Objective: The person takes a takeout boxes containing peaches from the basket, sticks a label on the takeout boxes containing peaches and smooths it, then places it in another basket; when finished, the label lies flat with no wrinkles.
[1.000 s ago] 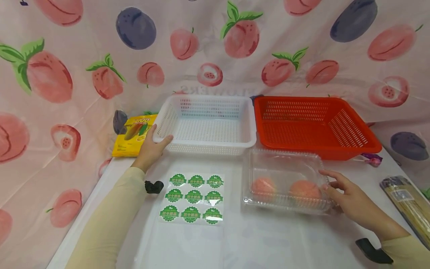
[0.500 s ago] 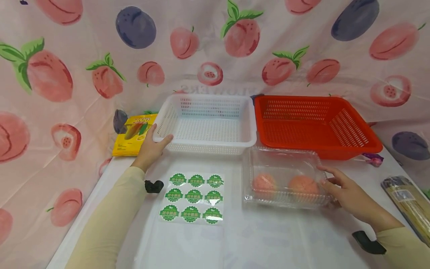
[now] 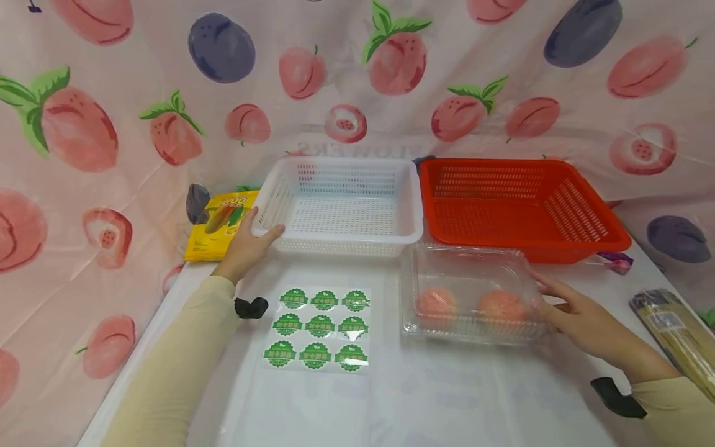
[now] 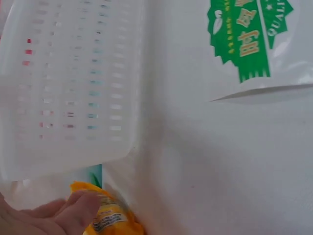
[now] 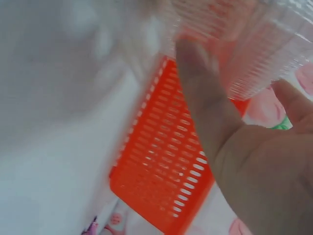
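Here, right grip [image 3: 583,326] clamped on clear box [image 3: 472,267]; left grip [image 3: 246,248] apart at white basket [image 3: 341,238]; "QUALI" legible on green sticker [image 4: 250,63]

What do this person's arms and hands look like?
The left sleeve and right sleeve are long, plain and pale cream-yellow. A small black piece shows by each cuff, at the left wrist and the right wrist. The left hand and right hand wear no gloves, and no cables are visible.
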`<action>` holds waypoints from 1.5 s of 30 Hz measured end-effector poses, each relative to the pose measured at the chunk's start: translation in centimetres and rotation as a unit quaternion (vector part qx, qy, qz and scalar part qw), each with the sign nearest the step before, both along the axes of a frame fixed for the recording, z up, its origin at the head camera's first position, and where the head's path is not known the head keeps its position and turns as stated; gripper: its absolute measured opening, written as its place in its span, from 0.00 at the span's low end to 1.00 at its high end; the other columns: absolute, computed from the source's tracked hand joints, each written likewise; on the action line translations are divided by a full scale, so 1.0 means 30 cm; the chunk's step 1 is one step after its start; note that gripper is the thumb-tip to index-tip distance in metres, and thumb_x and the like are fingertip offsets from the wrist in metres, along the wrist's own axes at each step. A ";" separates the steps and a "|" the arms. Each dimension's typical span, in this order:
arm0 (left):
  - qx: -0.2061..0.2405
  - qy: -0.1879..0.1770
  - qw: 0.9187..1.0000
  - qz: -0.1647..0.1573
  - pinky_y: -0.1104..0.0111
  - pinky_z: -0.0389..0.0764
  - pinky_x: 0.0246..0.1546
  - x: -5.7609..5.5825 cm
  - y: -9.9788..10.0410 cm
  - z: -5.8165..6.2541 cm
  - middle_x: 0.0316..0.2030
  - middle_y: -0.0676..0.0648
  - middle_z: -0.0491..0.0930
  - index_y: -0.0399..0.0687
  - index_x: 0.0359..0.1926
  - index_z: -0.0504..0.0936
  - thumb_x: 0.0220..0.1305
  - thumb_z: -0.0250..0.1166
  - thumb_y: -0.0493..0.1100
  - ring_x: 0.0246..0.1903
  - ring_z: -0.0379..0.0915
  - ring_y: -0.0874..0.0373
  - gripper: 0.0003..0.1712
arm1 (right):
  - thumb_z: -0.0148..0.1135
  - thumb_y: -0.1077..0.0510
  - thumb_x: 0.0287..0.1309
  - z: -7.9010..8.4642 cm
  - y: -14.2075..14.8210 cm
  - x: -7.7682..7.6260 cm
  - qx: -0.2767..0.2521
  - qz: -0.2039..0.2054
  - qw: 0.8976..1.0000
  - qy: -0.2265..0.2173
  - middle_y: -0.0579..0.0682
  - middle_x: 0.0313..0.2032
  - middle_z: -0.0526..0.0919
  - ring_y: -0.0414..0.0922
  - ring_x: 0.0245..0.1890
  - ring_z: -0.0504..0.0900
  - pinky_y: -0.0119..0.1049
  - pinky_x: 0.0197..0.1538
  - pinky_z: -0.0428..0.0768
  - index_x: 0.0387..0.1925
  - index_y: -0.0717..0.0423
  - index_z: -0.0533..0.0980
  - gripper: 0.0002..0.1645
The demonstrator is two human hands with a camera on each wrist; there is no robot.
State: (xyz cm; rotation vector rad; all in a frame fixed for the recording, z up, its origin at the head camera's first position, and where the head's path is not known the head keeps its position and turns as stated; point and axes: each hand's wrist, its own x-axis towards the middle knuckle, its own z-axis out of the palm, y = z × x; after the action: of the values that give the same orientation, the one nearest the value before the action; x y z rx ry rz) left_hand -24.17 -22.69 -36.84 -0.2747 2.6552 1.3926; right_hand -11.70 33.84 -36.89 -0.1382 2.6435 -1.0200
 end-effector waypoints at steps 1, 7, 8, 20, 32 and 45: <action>-0.010 0.003 1.000 0.002 0.33 0.48 0.67 0.002 -0.002 0.007 0.79 0.41 0.39 0.61 0.80 0.32 0.60 0.59 0.76 0.73 0.43 0.35 0.63 | 0.50 0.43 0.75 0.009 -0.001 -0.002 0.004 -0.001 1.000 0.007 0.76 0.68 0.58 0.74 0.57 0.71 0.64 0.46 0.81 0.80 0.52 0.43 0.45; -0.054 0.066 0.996 0.005 0.37 0.52 0.68 0.028 -0.015 0.064 0.78 0.39 0.43 0.52 0.81 0.39 0.63 0.61 0.71 0.73 0.44 0.37 0.60 | 0.53 0.40 0.72 0.088 -0.017 -0.004 0.060 -0.021 0.997 0.050 0.78 0.68 0.57 0.77 0.60 0.65 0.70 0.44 0.77 0.79 0.58 0.46 0.48; -0.061 0.075 0.995 0.002 0.37 0.52 0.68 0.035 -0.016 0.075 0.78 0.38 0.43 0.52 0.81 0.40 0.64 0.61 0.70 0.74 0.44 0.36 0.59 | 0.54 0.41 0.72 0.102 -0.024 -0.001 0.066 -0.024 0.996 0.058 0.78 0.67 0.58 0.77 0.60 0.65 0.70 0.44 0.77 0.79 0.59 0.46 0.48; -0.059 0.097 0.991 -0.064 0.32 0.54 0.65 0.166 0.011 0.160 0.78 0.40 0.46 0.54 0.81 0.44 0.63 0.64 0.68 0.73 0.46 0.34 0.58 | 0.67 0.49 0.65 0.211 -0.236 0.057 -0.006 -0.005 0.982 0.188 0.66 0.67 0.69 0.67 0.61 0.72 0.57 0.54 0.74 0.75 0.59 0.59 0.45; -0.064 0.059 0.990 -0.110 0.33 0.54 0.65 0.316 0.024 0.115 0.78 0.39 0.46 0.52 0.80 0.49 0.64 0.66 0.64 0.74 0.41 0.35 0.54 | 0.73 0.53 0.59 0.207 -0.540 0.109 -0.122 0.084 0.973 0.179 0.57 0.63 0.75 0.58 0.60 0.76 0.56 0.56 0.77 0.71 0.51 0.68 0.41; -0.071 -0.053 0.989 -0.122 0.32 0.58 0.62 0.388 0.043 -0.014 0.75 0.35 0.54 0.54 0.78 0.54 0.62 0.65 0.68 0.71 0.51 0.32 0.52 | 0.71 0.52 0.60 0.020 -0.742 0.100 -0.153 0.193 0.965 0.094 0.51 0.64 0.76 0.53 0.60 0.76 0.55 0.59 0.77 0.69 0.56 0.70 0.37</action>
State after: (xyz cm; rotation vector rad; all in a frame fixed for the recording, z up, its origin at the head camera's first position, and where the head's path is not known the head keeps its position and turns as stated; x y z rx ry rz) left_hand -12.53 -21.41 -37.26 -0.0331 2.5992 1.0880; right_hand -8.69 11.59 -36.29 -0.8201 2.4493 -1.3144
